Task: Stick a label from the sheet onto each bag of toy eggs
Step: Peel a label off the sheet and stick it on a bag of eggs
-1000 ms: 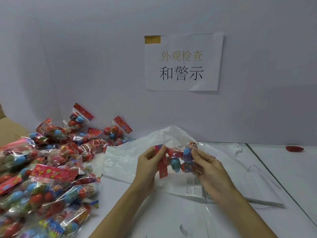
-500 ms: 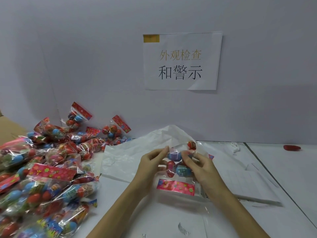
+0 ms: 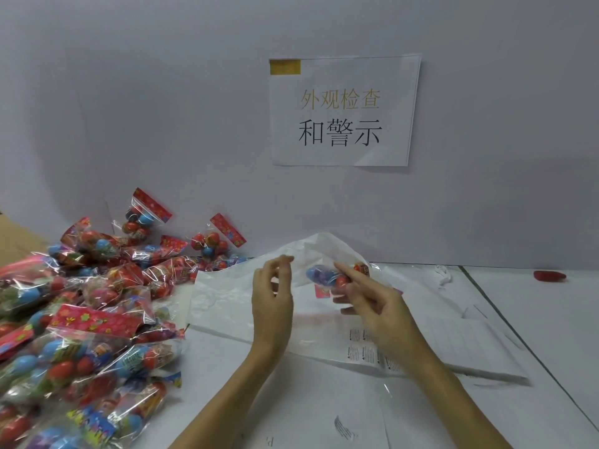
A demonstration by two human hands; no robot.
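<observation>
The right hand (image 3: 372,303) grips a bag (image 3: 330,277) above the white wrap, held up as if to take a label. The left hand (image 3: 272,293) hovers just left, fingers relaxed, empty. The sheet (image 3: 363,351) lies near.

A heap of egg bags (image 3: 81,319) crowded the table's (image 3: 551,319) left side, right up to the wall (image 3: 162,124). A crumpled white plastic bag (image 3: 227,299) and the label sheet (image 3: 453,348) covered the middle. Bare surface lay open on the right, apart from a small red object (image 3: 550,275) near the wall.
</observation>
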